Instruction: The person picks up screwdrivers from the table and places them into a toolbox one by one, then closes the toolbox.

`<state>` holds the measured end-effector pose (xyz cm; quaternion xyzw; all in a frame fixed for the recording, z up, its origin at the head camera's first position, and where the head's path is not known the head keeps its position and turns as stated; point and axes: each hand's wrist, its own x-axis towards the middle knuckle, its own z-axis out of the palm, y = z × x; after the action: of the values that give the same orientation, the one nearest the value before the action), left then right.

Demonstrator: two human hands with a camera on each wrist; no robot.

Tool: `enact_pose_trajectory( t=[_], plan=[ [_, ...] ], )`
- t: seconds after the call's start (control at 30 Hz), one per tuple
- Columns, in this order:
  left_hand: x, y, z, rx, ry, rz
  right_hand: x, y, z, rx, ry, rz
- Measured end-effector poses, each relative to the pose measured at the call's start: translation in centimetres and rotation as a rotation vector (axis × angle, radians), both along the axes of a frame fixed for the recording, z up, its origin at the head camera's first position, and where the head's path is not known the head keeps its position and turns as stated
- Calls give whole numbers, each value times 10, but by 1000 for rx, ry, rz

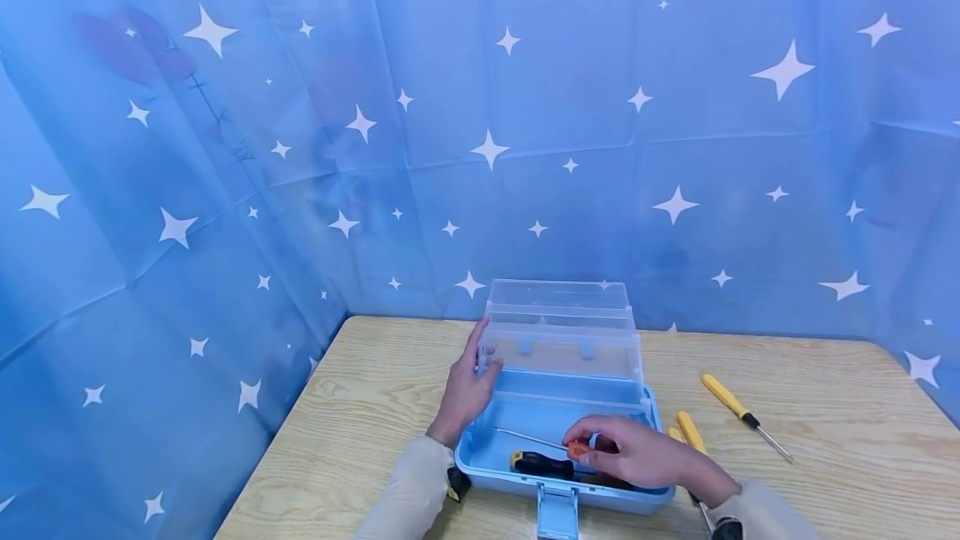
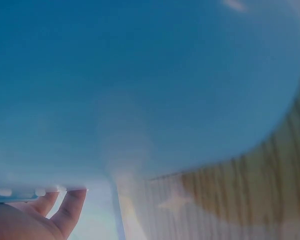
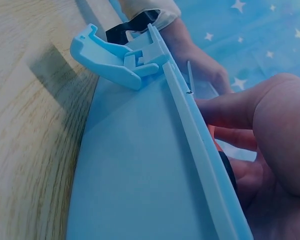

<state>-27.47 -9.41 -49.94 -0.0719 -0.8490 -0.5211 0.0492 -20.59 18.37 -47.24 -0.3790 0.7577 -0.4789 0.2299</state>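
A light blue toolbox (image 1: 517, 486) stands on the table with its clear lid (image 1: 558, 307) raised at the back. My left hand (image 1: 467, 390) holds the lid's left edge between thumb and fingers; its fingers (image 2: 67, 212) also show in the left wrist view. Inside the box, my right hand (image 1: 626, 448) grips the orange handle of a screwdriver (image 1: 579, 450), whose thin shaft points left. In front of it lies a black and yellow screwdriver (image 1: 542, 465). The right wrist view shows my right hand (image 3: 285, 135) behind the box's front wall, which hides most of the orange handle.
A yellow-handled screwdriver (image 1: 723, 394) lies on the wooden table (image 1: 337, 407) right of the box. Closer to the box, more yellow handles (image 1: 692, 432) lie partly behind my right forearm. The box's front latch (image 1: 557, 511) hangs down. A starry blue curtain (image 1: 525, 107) surrounds the table.
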Motion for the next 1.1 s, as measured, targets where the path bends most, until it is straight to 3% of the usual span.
enact_pose_trajectory(
  t=[0.27, 0.7, 1.1],
  plan=[
    [0, 1, -1, 1, -2, -2, 0, -5, 1, 54, -13, -21],
    [0, 0, 0, 23, 3, -8, -3, -5, -8, 23, -27, 12],
    [-1, -1, -2, 20, 5, -8, -2, -7, -7, 66, -5, 3]
  ],
)
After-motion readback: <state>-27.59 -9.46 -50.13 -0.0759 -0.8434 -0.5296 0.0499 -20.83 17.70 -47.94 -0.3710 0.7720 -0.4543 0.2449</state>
